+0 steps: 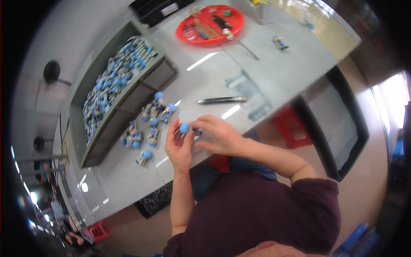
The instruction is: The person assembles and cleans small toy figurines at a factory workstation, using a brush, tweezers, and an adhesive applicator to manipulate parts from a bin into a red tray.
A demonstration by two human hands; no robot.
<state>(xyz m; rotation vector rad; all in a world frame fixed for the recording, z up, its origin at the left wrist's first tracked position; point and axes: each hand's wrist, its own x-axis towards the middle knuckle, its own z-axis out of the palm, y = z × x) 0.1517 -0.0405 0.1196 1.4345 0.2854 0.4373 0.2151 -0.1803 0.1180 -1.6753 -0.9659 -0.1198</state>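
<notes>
A small figurine with a round blue head (184, 128) is held up between my two hands over the table's near edge. The fingers of my left hand (179, 147) close round its head end. My right hand (217, 135) pinches the dark lower end of the same figurine. Just left of my hands, several similar blue-headed figurines (153, 121) lie loose in a cluster. Beyond my right hand lies a slim, dark utility knife or pen-like tool (221, 100); its exact kind is blurred.
A grey tray (115, 130) at the left is heaped with blue-headed figurines. Toward the back, a red round tray (209, 41) holds tools, with a thin stick (246, 48) jutting out. One figurine (280, 43) lies far right. A black-rimmed bin (338, 124) stands beside the table.
</notes>
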